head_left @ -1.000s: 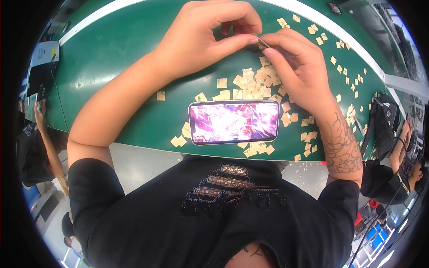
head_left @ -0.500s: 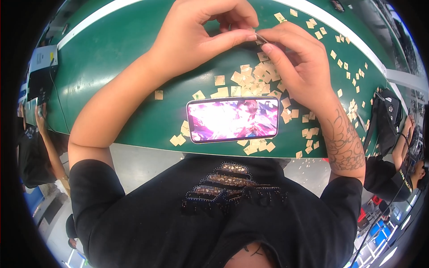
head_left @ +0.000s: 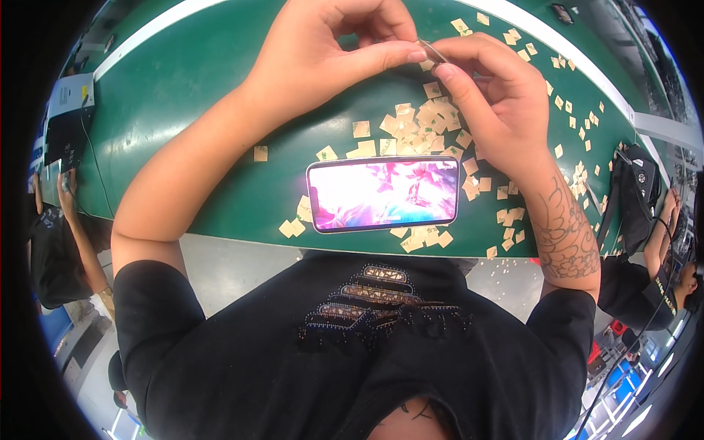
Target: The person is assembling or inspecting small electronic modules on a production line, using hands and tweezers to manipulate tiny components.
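At the far side of the green table, my left hand (head_left: 334,62) and my right hand (head_left: 502,95) meet at a thin, slightly curved grey strip (head_left: 435,53). Thumb and fingers of each hand pinch one end of it; what kind of piece it is cannot be made out. Below the hands lies a pile of small beige paper squares (head_left: 418,125), some with green marks. Nearer to me, a phone (head_left: 383,194) rests flat among the squares with a bright pink and white picture on its screen.
More squares are scattered over the right of the green table (head_left: 169,95). A black bag (head_left: 632,191) sits at the right edge, a box-shaped device (head_left: 70,117) with a cable at the left. Other people work at both sides.
My right hand has shifted slightly to the right, and more of the grey strip shows between the fingertips. The picture on the phone screen has changed.
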A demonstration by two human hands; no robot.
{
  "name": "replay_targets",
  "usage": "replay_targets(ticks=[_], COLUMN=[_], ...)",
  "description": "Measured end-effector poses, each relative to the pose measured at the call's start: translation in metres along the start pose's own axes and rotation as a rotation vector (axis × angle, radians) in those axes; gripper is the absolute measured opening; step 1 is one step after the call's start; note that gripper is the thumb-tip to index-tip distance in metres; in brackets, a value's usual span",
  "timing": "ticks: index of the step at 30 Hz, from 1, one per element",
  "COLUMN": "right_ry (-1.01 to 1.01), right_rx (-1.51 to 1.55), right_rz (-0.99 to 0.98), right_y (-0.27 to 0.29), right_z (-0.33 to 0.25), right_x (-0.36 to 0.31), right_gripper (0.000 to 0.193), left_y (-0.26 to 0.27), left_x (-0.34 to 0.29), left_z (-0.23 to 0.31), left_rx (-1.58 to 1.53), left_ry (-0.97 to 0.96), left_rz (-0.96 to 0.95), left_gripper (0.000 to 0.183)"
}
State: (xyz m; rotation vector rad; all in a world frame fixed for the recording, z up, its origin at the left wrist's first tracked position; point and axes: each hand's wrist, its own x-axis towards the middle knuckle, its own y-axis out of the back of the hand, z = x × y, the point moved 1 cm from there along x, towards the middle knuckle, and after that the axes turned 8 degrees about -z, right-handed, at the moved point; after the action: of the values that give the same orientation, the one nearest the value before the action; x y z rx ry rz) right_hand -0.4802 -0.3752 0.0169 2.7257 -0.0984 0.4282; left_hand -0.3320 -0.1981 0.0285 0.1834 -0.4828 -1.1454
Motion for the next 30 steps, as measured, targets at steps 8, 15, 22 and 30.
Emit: replay_targets(ticks=[8,15,22,30], right_ry=[-0.105,-0.083,-0.095,-0.085], right_rx=[0.211,0.255,0.338,0.253], right_rz=[-0.041,-0.07,-0.053,-0.022], right_y=[0.0021,0.0029,0.0014,0.0015], right_z=[-0.0039,-0.0012,0.0007,0.0025], right_x=[-0.0032,-0.0017,-0.0021,-0.0029], right_gripper=[0.018,0.018,0.018,0.021], left_y=[-0.0003,0.0006,0.0017,-0.0003], left_x=[0.0003,-0.0003,0.0005,-0.0016], left_z=[-0.0007,-0.0027,-0.0001,-0.0022], left_rx=[-0.016,-0.095,-0.05,-0.13], left_ry=[-0.01,-0.029,-0.003,-0.052], left_rz=[-0.029,-0.046,-0.067,-0.042], left_gripper=[0.01,0.009,0.008,0.007])
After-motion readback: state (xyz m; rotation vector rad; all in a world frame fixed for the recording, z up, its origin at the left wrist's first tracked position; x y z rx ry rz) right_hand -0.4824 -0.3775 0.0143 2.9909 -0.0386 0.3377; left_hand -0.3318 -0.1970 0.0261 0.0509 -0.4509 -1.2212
